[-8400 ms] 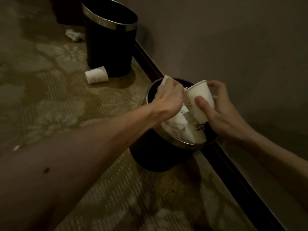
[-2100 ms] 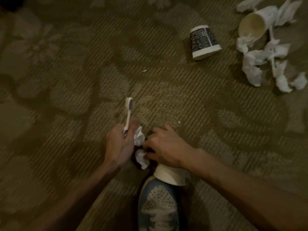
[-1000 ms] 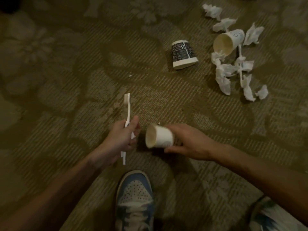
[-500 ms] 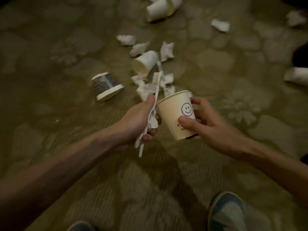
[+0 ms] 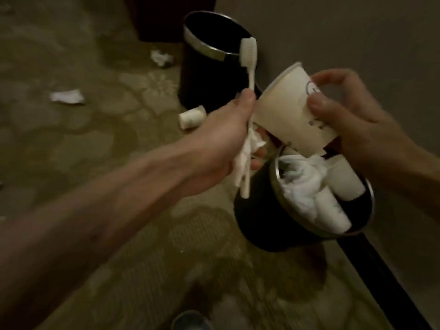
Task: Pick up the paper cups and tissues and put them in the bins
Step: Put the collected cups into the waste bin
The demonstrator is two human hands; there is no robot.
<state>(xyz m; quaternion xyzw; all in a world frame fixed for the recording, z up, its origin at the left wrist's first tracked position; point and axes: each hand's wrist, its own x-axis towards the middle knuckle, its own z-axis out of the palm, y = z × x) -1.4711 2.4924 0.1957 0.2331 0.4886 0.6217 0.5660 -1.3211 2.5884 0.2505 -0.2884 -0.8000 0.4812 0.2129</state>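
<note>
Evidently poised for dropping: right hand [image 5: 357,129] grips a tilted cup [image 5: 288,115] over the bin [image 5: 257,222]; left hand [image 5: 221,139] clutches toothbrush [image 5: 248,53] and, seemingly, tissue [image 5: 245,158].

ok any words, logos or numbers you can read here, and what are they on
Nothing reads as text.
Paper cup in the right hand: a round printed mark, partly covered, and small dark print below it, too blurred to read.
Near bin, far bin, toothbrush: no print visible.
</note>
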